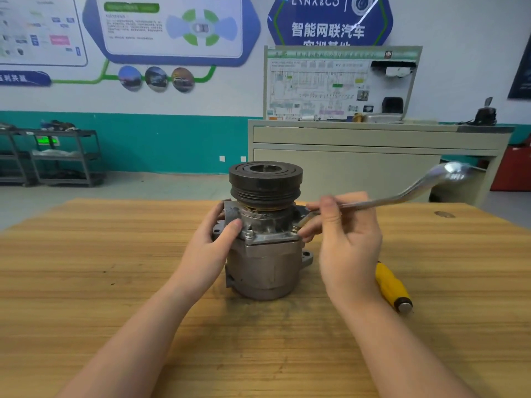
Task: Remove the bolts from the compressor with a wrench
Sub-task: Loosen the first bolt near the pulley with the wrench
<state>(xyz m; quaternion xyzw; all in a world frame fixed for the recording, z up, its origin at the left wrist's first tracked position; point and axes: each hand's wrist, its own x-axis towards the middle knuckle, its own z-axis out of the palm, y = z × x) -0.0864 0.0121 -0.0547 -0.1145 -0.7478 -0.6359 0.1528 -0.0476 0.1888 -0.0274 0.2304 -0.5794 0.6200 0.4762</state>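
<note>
Your left hand [214, 242] grips the compressor [265, 234] mid-worktop [86, 268]; your right hand's [349, 242] fingers close on the wrench [402, 195].

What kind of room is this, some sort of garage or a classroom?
Most likely a car-mechanics training workshop. A wiring-diagram teaching board stands on a cabinet, car-themed posters cover the wall, and a compressor sits on the wooden workbench while the right hand holds a wrench.
</note>
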